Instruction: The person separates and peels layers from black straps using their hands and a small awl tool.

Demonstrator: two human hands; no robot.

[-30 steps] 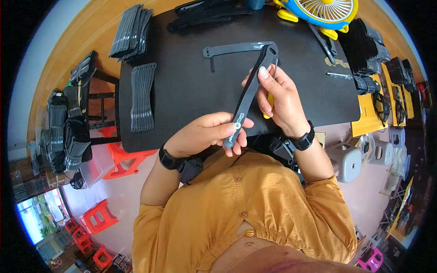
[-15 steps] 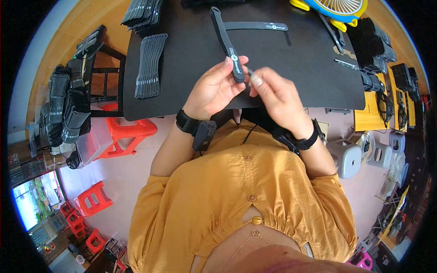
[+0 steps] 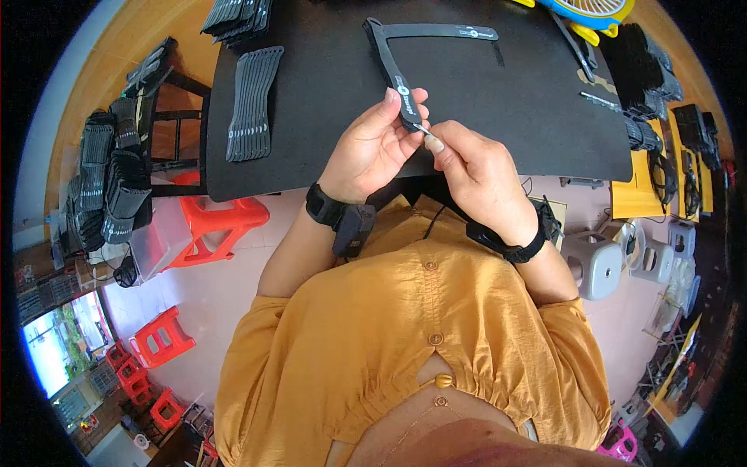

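Note:
My left hand (image 3: 366, 148) is closed, thumb and fingers pinching the lower end of a flat black strap (image 3: 391, 71) with white lettering. The strap slants up across the table. Another black strap length (image 3: 440, 31) runs right from its top end; I cannot tell whether the two are joined. My right hand (image 3: 484, 175) is closed on a thin metal-tipped tool (image 3: 422, 128), most of it hidden by the fingers. Its tip meets the strap's rounded end. To the left lies a fanned row of black straps (image 3: 253, 105).
The black table (image 3: 327, 156) has another strap stack (image 3: 237, 19) at its far left and a blue and yellow fan (image 3: 595, 15) at far right. Bundled straps (image 3: 128, 187) hang left. Red stools (image 3: 222, 226) and grey stools (image 3: 595, 265) stand on either side.
My right hand has brought the tool's tip in to the strap's end. The strap's end has tilted slightly, and the whole view has shifted a little.

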